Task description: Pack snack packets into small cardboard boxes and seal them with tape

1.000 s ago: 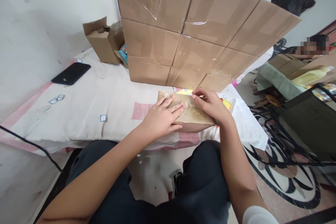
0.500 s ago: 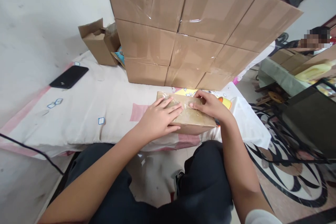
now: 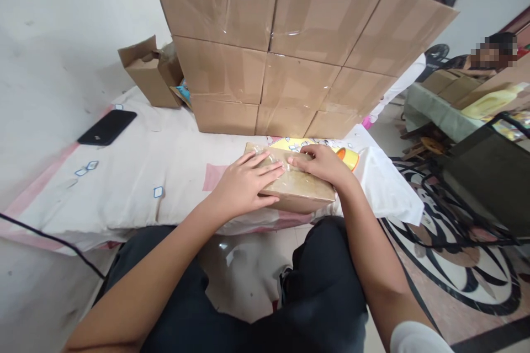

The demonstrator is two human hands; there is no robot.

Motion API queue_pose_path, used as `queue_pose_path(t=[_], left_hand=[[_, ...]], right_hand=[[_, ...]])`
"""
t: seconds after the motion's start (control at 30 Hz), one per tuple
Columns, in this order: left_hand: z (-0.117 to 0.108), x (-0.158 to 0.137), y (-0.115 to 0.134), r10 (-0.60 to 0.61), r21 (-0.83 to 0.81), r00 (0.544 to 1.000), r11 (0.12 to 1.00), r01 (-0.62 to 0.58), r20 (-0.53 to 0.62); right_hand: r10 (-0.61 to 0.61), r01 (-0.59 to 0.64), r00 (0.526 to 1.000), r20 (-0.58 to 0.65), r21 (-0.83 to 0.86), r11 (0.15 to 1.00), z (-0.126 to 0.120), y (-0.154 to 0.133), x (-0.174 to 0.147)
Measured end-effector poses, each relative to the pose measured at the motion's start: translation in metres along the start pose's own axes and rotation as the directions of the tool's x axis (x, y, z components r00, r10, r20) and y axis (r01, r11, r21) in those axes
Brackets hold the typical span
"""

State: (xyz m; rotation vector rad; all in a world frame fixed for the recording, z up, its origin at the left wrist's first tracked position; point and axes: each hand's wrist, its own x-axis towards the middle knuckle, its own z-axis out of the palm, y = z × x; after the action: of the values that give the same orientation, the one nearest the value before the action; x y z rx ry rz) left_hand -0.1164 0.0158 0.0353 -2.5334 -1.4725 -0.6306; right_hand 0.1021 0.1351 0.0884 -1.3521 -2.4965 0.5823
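A small closed cardboard box point(image 3: 300, 183) lies in front of me at the table's near edge, with shiny clear tape across its top. My left hand point(image 3: 245, 183) rests flat over the box's left part, fingers stretched and spread. On the right part of the top sits my right hand point(image 3: 325, 164), its thumb on the tape and its bent fingers apart from the thumb; their tips are partly hidden. Just beyond the right wrist is a yellow and orange roll of tape point(image 3: 350, 158).
Behind the box rises a stack of taped cartons point(image 3: 304, 74). To its left stand an open carton point(image 3: 151, 80) and a black phone point(image 3: 107, 127). White cloth point(image 3: 182, 160) covers the table. Other people are beyond the stack and at a table on the right, near a dark chair point(image 3: 492, 171).
The whole view has shifted a little, so things appear slightly further left. Both hands stay on the box; the right thumb lies slightly nearer the left fingers.
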Motion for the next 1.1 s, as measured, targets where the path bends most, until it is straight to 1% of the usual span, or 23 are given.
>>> queue_pose_path(t=[0.17,0.27,0.33,0.37,0.43,0.5,0.57,0.6,0.63,0.7,0.73,0.8,0.83,0.9,1.0,1.1], left_hand=[[0.002,-0.002,-0.004,0.024,-0.004,1.000,1.000,-0.024,0.006],[0.001,-0.002,-0.006,0.031,-0.001,1.000,1.000,-0.031,0.003],[0.001,-0.002,-0.006,0.034,0.006,0.999,0.999,-0.034,-0.007],[0.000,-0.003,-0.005,0.034,0.011,0.999,0.999,-0.034,-0.015],[0.000,-0.004,-0.003,0.029,0.025,0.999,0.999,-0.028,-0.040],[-0.001,-0.006,-0.002,0.027,0.054,0.996,0.998,-0.022,-0.081],[0.000,-0.010,-0.002,0.043,0.097,0.989,0.995,-0.029,-0.145],[0.000,-0.012,-0.003,0.056,0.117,0.982,0.992,-0.035,-0.181],[0.001,-0.014,-0.004,0.069,0.133,0.973,0.990,-0.040,-0.218],[0.002,-0.018,-0.006,0.088,0.150,0.957,0.988,-0.047,-0.278],[0.004,-0.021,-0.007,0.095,0.153,0.951,0.987,-0.051,-0.296],[0.007,-0.024,-0.008,0.100,0.154,0.946,0.987,-0.054,-0.307],[0.010,-0.025,-0.008,0.096,0.151,0.945,0.987,-0.051,-0.312],[0.016,-0.026,-0.008,0.082,0.140,0.935,0.990,-0.035,-0.345],[0.025,-0.026,-0.006,0.070,0.102,0.893,0.994,-0.028,-0.444],[0.031,-0.027,-0.007,0.065,0.054,0.856,0.998,-0.043,-0.513]], right_hand=[[0.039,-0.039,0.999,0.003,-0.013,0.999,0.001,-0.006,-0.003],[0.075,-0.074,0.996,-0.049,0.019,0.997,0.006,-0.004,-0.002],[0.100,-0.092,0.991,-0.094,0.084,0.992,0.008,0.004,-0.002],[0.097,-0.081,0.989,-0.107,0.146,0.986,0.007,0.010,-0.003],[0.051,-0.017,0.994,-0.101,0.309,0.951,0.005,0.025,-0.010],[-0.039,0.050,0.999,-0.034,0.456,0.888,0.001,0.042,-0.023],[-0.142,0.091,0.988,0.058,0.518,0.850,-0.001,0.056,-0.040],[-0.183,0.108,0.979,0.095,0.519,0.848,0.001,0.061,-0.049],[-0.213,0.132,0.971,0.105,0.506,0.852,0.004,0.065,-0.058],[-0.254,0.210,0.966,0.044,0.439,0.874,0.016,0.067,-0.075],[-0.277,0.261,0.961,-0.014,0.387,0.884,0.024,0.067,-0.082],[-0.329,0.357,0.933,-0.143,0.268,0.895,0.039,0.065,-0.094],[-0.347,0.386,0.917,-0.196,0.216,0.897,0.046,0.064,-0.099],[-0.349,0.403,0.892,-0.287,0.158,0.901,0.055,0.063,-0.108],[-0.335,0.411,0.855,-0.396,0.123,0.903,0.054,0.067,-0.121],[-0.333,0.427,0.795,-0.508,0.078,0.901,0.038,0.079,-0.132]])
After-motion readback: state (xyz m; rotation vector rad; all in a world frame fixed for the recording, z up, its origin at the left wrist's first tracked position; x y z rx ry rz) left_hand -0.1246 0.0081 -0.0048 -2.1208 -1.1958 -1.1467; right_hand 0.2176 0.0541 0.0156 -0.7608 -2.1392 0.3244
